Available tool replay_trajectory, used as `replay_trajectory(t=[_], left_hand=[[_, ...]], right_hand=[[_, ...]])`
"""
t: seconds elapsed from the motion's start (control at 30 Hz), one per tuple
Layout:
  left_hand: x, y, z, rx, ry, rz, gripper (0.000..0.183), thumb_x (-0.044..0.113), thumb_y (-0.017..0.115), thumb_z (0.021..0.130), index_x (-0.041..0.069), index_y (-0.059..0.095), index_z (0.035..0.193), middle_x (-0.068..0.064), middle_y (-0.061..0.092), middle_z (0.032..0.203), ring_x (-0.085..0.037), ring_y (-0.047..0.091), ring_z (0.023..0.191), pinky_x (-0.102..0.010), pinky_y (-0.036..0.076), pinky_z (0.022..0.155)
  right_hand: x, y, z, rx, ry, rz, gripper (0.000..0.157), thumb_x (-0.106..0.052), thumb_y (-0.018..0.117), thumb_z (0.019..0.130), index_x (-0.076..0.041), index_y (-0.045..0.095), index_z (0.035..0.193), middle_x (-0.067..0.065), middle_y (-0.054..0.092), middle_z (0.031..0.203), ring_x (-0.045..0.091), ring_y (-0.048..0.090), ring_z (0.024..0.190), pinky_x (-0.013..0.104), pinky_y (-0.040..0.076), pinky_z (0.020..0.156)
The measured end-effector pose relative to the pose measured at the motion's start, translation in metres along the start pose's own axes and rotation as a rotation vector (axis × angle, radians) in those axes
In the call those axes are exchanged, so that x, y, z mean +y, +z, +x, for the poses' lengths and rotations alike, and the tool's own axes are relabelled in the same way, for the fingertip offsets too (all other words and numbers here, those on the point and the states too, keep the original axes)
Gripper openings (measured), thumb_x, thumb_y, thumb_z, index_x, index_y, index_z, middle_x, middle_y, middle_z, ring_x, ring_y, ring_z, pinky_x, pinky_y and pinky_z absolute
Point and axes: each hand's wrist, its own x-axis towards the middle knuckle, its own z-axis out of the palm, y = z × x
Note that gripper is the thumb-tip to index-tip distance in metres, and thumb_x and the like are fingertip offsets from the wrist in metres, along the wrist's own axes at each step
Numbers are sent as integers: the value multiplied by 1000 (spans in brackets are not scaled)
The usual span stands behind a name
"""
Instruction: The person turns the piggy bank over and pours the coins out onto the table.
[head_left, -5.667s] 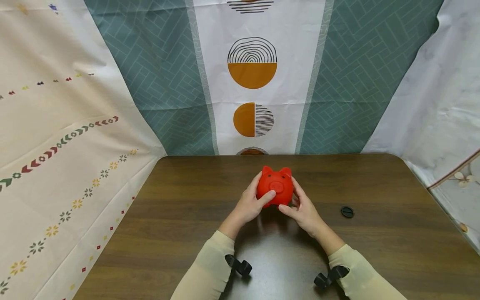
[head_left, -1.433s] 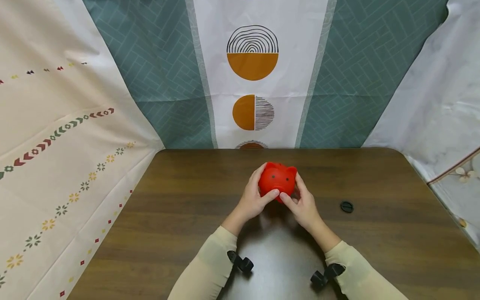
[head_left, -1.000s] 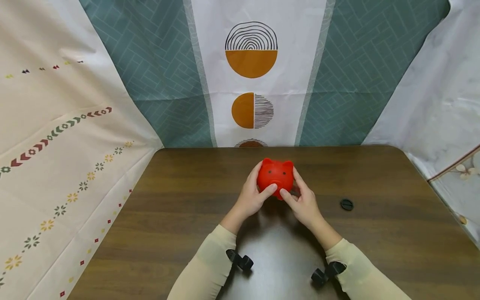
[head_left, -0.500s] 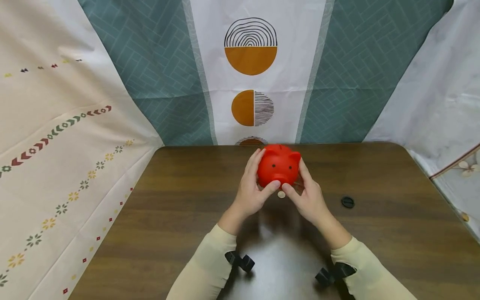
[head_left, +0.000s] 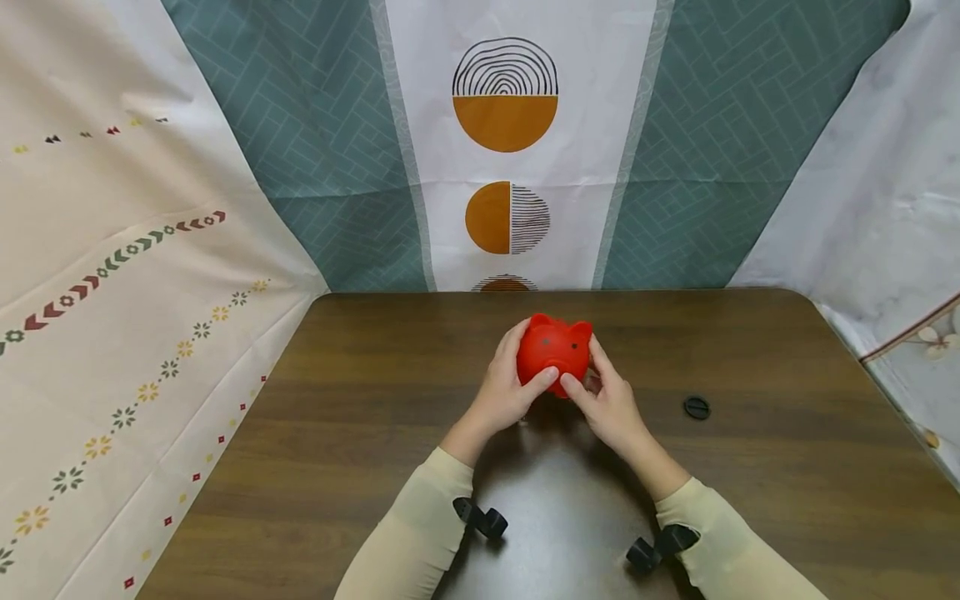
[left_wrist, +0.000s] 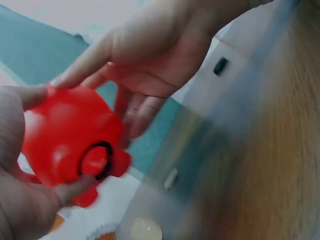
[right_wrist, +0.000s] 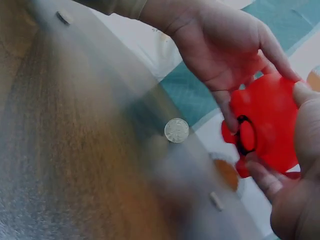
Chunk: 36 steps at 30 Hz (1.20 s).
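A red piggy bank (head_left: 553, 358) is held above the table between both hands, its face tilted down toward the person. My left hand (head_left: 504, 392) grips its left side, thumb near the snout. The right hand (head_left: 611, 408) grips the other side, its thumb tip close to the left one. On the bank's underside, the left wrist view has a round dark-rimmed ring (left_wrist: 96, 161) with red inside it. A silver coin (right_wrist: 176, 130) shows face-on beneath the bank in the right wrist view, and a second coin (right_wrist: 216, 201) shows edge-on.
A round black plug (head_left: 696, 407) lies on the wooden table (head_left: 795, 467), right of the hands. Patterned cloths hang behind the table (head_left: 360, 150) and along both sides. Black wrist mounts (head_left: 482, 518) sit on both sleeves.
The piggy bank has tipped from facing forward to face down. Half a second ago it was raised higher, with a coin visible below the thumbs; now it is lower again. The plug stays put.
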Motion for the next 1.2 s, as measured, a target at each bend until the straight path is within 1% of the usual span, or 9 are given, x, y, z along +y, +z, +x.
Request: replay_trajectory(t=[0.1, 0.17, 0.4, 0.53, 0.63, 0.73, 0.87, 0.93, 1.2], left_hand=[[10, -1, -1, 34, 136, -56, 79, 28, 69, 84, 25, 26, 150, 4, 24, 154, -22, 40, 130, -39, 48, 96], [14, -1, -1, 43, 155, -71, 80, 26, 69, 84, 24, 25, 151, 3, 21, 155, -22, 39, 131, -40, 47, 96], [-4, 2, -4, -3, -120, 34, 77, 42, 65, 87, 22, 26, 151, 0, 37, 146, -23, 46, 120, -40, 51, 89], [-5, 2, -2, -8, -127, 24, 78, 43, 66, 86, 25, 26, 151, 2, 36, 146, -21, 46, 121, -40, 50, 91], [-4, 2, -1, -12, -127, 33, 77, 42, 66, 87, 25, 26, 151, 3, 37, 146, -21, 47, 120, -39, 50, 90], [-3, 3, 1, 1, -54, 37, 75, 38, 66, 87, 25, 27, 150, 2, 34, 148, -21, 46, 122, -39, 50, 92], [7, 0, 1, 11, 141, -30, 80, 29, 71, 83, 27, 27, 150, 1, 23, 155, -22, 41, 129, -40, 48, 95], [11, -1, 1, 3, 179, -62, 83, 25, 73, 82, 28, 27, 151, 0, 19, 157, -23, 41, 131, -42, 48, 94], [-8, 1, 0, -51, -101, 35, 80, 37, 69, 86, 25, 24, 151, 4, 38, 145, -18, 46, 121, -37, 48, 94]], right_hand=[[-12, -2, -1, 62, -143, -6, 83, -11, 69, 88, -29, 21, 154, 14, 52, 136, 31, 62, 103, 22, 53, 81], [-18, -3, -2, 71, -173, 7, 84, -7, 68, 88, -26, 20, 154, 14, 52, 136, 31, 61, 105, 22, 52, 82], [-9, 4, -4, -22, 47, -15, 74, -24, 62, 95, -17, 19, 155, 21, 51, 135, 34, 63, 105, 32, 55, 81], [10, 5, -1, -1, 55, -22, 74, -30, 63, 94, -28, 20, 154, 16, 51, 135, 29, 65, 102, 33, 55, 81], [-3, 4, -3, -14, 67, 0, 74, -25, 63, 94, -23, 20, 154, 18, 50, 136, 32, 64, 102, 32, 55, 81], [-23, 1, -6, 13, 5, -7, 74, -15, 64, 93, -11, 21, 154, 21, 49, 136, 34, 64, 101, 26, 54, 80], [-39, -2, -8, 133, -250, -60, 81, 5, 70, 80, 0, 28, 149, 23, 50, 135, 36, 63, 97, 22, 53, 82], [-41, -3, -8, 172, -319, -95, 83, 10, 70, 76, 2, 30, 148, 23, 50, 134, 36, 62, 96, 23, 53, 83], [-23, -2, -8, 25, -37, -121, 74, -12, 66, 90, -8, 26, 152, 19, 55, 128, 28, 64, 85, 24, 54, 75]])
